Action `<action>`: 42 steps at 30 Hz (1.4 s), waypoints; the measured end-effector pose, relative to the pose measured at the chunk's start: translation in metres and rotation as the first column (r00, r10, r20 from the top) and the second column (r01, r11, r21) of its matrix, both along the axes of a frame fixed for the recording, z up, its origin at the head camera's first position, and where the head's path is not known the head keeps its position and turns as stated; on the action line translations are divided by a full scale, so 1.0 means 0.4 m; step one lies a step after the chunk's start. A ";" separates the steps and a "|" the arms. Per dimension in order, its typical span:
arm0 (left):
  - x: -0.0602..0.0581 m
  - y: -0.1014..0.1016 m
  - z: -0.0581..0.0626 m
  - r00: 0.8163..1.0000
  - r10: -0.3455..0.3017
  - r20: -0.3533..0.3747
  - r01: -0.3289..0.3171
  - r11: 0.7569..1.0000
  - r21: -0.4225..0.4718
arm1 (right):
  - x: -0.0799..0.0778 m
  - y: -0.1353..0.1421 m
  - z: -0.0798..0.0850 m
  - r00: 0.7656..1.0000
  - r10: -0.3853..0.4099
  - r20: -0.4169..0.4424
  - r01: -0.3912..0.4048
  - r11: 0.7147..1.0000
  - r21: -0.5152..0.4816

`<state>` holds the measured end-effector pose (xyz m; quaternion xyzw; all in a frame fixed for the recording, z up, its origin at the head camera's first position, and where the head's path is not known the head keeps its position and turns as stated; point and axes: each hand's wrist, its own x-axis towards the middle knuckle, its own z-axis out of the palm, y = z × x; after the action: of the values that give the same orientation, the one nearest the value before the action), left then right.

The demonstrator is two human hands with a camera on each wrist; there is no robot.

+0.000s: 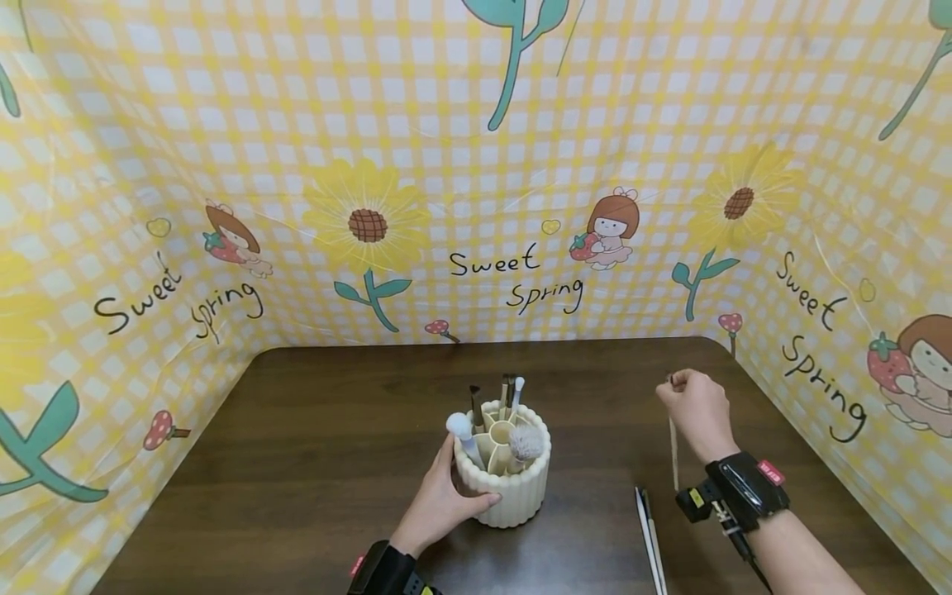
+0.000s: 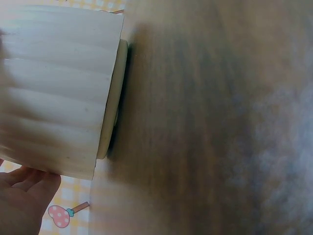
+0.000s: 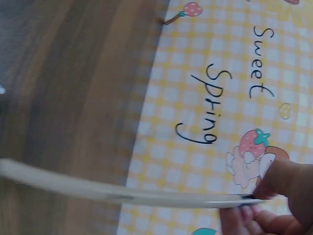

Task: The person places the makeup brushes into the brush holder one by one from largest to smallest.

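Note:
A cream ribbed brush holder (image 1: 513, 502) stands near the middle of the table, with several makeup brushes upright in its compartments. My left hand (image 1: 439, 504) grips it from the left, thumb across the front and fingers round the side. The left wrist view shows the holder's wall (image 2: 58, 93) close up and part of the left hand (image 2: 29, 193) against it. To the right, my right hand (image 1: 697, 409) pinches a slender makeup brush (image 1: 674, 454) by its upper end, and its pale handle hangs down. In the right wrist view the fingertips cover the dark end of this brush (image 3: 146, 198).
Two thin brushes (image 1: 650, 541) lie side by side on the dark wooden table (image 1: 335, 438), between the holder and my right forearm. A yellow checked cloth (image 1: 476, 165) walls the table at the back and both sides.

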<state>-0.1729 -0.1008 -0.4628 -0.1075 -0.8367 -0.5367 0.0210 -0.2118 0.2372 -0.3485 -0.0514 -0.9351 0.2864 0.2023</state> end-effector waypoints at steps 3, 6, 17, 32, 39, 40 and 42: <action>0.000 0.000 -0.004 1.000 0.000 -0.007 0.000 1.000 0.002 | -0.008 -0.010 0.015 0.994 -0.038 -0.103 0.035 0.999 -0.030; 0.000 0.000 -0.006 1.000 0.001 -0.009 -0.001 1.000 -0.001 | -0.012 -0.022 0.032 0.980 -0.065 -0.186 0.053 0.996 -0.068; 0.001 0.000 -0.007 1.000 0.006 0.008 -0.006 1.000 -0.003 | -0.003 -0.061 0.107 0.951 -0.081 -0.299 0.027 0.983 -0.183; -0.005 -0.001 0.001 0.999 0.009 0.038 -0.008 1.000 -0.008 | 0.007 -0.118 0.142 0.849 -0.068 -0.523 -0.158 0.914 -0.375; -0.002 0.000 0.000 1.000 0.013 0.025 -0.013 1.000 -0.022 | 0.025 -0.169 0.135 0.877 0.023 -0.481 -0.266 0.855 -0.445; -0.002 0.000 0.000 1.000 0.014 0.024 -0.013 1.000 -0.024 | 0.028 -0.178 0.134 0.881 0.038 -0.472 -0.281 0.845 -0.456; -0.002 0.001 -0.001 1.000 0.013 0.023 -0.013 1.000 -0.024 | 0.033 -0.195 0.133 0.887 0.068 -0.457 -0.306 0.828 -0.470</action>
<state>-0.1738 -0.1005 -0.4632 -0.0959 -0.8438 -0.5278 0.0134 -0.1985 0.1593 -0.2953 0.0519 -0.7537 0.5556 0.3471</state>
